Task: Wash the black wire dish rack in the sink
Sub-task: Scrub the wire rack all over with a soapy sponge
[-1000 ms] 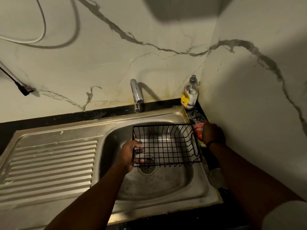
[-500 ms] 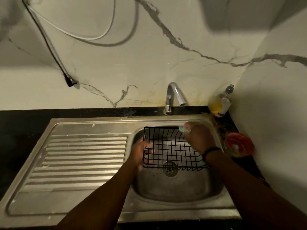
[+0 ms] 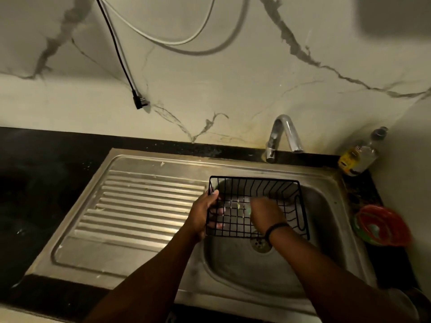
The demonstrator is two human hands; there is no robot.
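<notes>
The right hand (image 3: 265, 214) is inside the black wire dish rack (image 3: 256, 206), fingers curled and pressed down on the mesh floor around a small pale green item (blurred; probably a scrub pad, not confirmable). The left hand (image 3: 202, 214) grips the rack's left end wall at the 9 o'clock side, thumb over the top rim wire and fingers threaded through the grid from outside. The rack is held above the basin of the sink (image 3: 326, 259), tilted toward the person, with the drain (image 3: 260, 244) just below its near edge at 6 o'clock. The tap (image 3: 283, 134) stands at 12 o'clock from the rack; no water is seen running. At 2 o'clock sits a soap bottle (image 3: 358, 157), and at 3 o'clock a red-and-green container (image 3: 382, 226) on the counter. Assessment: the rack appears light and rigid, open-meshed, and likely slick once soaped; the thin wires offer poor purchase on flats, so the rim wire or end wall is the sound place to hold, as presently done.
</notes>
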